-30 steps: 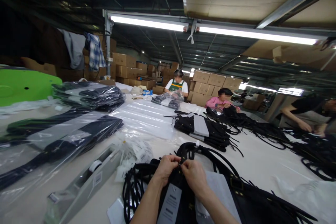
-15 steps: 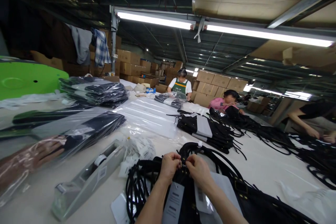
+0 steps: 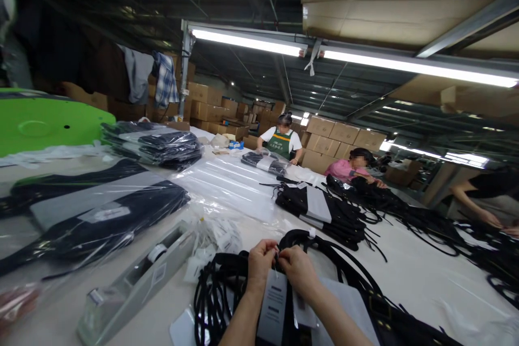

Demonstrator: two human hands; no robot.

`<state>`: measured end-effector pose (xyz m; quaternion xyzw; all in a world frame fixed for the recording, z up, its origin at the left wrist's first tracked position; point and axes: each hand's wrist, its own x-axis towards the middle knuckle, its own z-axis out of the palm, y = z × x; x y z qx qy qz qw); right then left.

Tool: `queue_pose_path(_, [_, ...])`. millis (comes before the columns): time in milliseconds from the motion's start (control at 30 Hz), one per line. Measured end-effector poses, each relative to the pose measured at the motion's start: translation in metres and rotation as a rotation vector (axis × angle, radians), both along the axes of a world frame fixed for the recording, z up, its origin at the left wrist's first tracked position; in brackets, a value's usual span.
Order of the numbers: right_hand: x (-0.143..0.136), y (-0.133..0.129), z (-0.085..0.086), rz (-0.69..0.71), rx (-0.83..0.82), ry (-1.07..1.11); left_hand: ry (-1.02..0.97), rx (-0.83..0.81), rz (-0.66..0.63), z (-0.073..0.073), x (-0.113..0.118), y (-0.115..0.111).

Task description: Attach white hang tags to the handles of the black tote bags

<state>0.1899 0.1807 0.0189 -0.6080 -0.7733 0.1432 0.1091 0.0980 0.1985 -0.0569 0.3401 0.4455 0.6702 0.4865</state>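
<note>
My left hand (image 3: 260, 265) and my right hand (image 3: 299, 269) meet at the front of the table, fingertips pinched close together. Between them runs the thin string (image 3: 276, 260) of a grey printed hang tag (image 3: 272, 303), which dangles below my fingers. Under both hands lies a black fabric article (image 3: 377, 303) with long straps and brass-coloured fittings. Its looped black cords (image 3: 214, 292) bunch up to the left of my left wrist. A white sheet (image 3: 344, 303) rests partly beneath my right forearm. My fingers hide the exact spot where the string meets the black fabric.
A tape dispenser (image 3: 138, 281) stands at left, beside a heap of white tags (image 3: 219, 235). Bagged black goods (image 3: 109, 211) lie beyond it, with clear plastic bags (image 3: 231, 184) farther back. Folded black bundles (image 3: 320, 208) sit ahead. Several co-workers surround the table.
My hands have drawn closer together, and the hang tag has risen with them. At far left, another person's hand has slid back out of the plastic bag. The view has shifted slightly.
</note>
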Motion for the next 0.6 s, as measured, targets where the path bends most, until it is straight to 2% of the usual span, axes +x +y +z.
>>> queue_pose_path(267, [0.001, 0.006, -0.007, -0.042, 0.017, 0.005, 0.013, 0.014, -0.003, 0.0, -0.001, -0.002])
queue_pose_path(600, [0.008, 0.007, -0.015, -0.055, 0.027, 0.072, 0.123, -0.035, -0.111, 0.002, 0.002, -0.005])
